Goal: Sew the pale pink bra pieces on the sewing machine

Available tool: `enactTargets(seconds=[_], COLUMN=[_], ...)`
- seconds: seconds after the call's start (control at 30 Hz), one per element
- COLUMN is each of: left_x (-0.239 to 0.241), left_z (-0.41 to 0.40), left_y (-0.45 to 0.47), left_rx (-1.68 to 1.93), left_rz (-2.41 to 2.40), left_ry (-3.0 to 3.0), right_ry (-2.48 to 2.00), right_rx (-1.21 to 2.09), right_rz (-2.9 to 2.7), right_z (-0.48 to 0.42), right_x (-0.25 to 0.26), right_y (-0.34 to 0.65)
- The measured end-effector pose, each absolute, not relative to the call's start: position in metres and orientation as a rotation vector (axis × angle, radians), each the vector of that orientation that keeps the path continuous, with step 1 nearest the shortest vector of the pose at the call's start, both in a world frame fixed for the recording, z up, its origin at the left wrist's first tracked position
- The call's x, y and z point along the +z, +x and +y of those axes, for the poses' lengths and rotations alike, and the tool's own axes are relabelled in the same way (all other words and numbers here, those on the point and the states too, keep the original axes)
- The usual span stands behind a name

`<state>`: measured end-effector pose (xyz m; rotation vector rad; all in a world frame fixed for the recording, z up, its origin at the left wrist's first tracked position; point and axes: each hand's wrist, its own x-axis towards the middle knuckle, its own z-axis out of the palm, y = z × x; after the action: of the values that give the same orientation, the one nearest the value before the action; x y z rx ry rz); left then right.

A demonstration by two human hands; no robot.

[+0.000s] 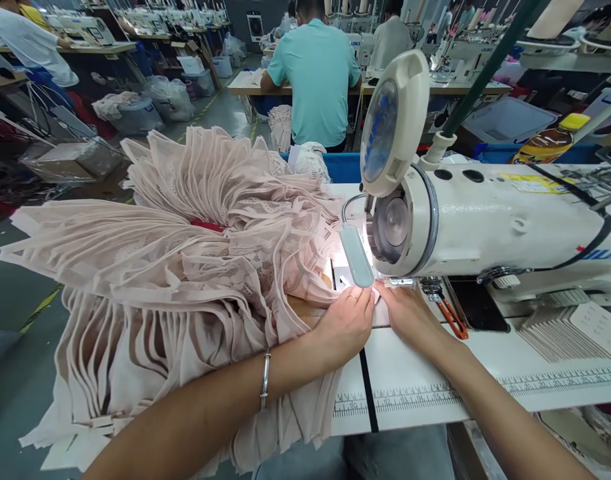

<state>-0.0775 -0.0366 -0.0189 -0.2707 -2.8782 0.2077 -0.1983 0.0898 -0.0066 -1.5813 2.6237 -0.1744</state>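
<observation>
Side by side below the head of a white sewing machine [485, 220], both my hands work at a piece of pale pink fabric [381, 315]. My left hand [348, 320], with a ring and a bracelet at the wrist, has its fingers pressed together on the fabric. Just right of it, the fingertips of my right hand [403, 310] pinch the same fabric near the presser foot. A small grey-green lamp [356, 257] hangs over the fingertips and hides part of the sewing spot. A large heap of pale pink lace-trimmed garments [185, 247] spreads to the left.
Orange-handled snips [451, 315] and a dark phone [478, 305] lie right of my right hand. Beyond them is a stack of cards [568, 327]. A printed ruler [415, 399] runs along the table's front edge. A co-worker in a turquoise shirt [318, 80] sits ahead.
</observation>
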Motion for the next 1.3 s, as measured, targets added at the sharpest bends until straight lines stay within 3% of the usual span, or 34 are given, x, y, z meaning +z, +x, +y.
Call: enactTargets(seconds=[0.37, 0.6, 0.9, 1.17, 1.3], left_x=[-0.012, 0.008, 0.004, 0.004, 0.005], left_z=[-0.042, -0.074, -0.074, -0.077, -0.082], left_y=[-0.069, -0.07, -0.074, -0.076, -0.08], left_rx=[0.262, 0.125, 0.168, -0.378, -0.451], left_rz=[-2.85, -2.882, -2.827, -3.037, -2.994], left_ry=[-0.265, -0.345, -0.473, -0.277, -0.304], right_ry=[-1.632, -1.917, -1.924, -1.768, -1.771], right_rx=[-0.135, -0.586, -0.674, -0.887, -1.005], right_rz=[2.75, 2.68, 2.589, 2.635, 2.602], right_z=[0.097, 0.111, 0.112, 0.111, 0.111], right_x=[-0.022, -0.028, -0.021, -0.014, -0.015], right_y=[-0.199, -0.199, -0.199, -0.196, -0.198])
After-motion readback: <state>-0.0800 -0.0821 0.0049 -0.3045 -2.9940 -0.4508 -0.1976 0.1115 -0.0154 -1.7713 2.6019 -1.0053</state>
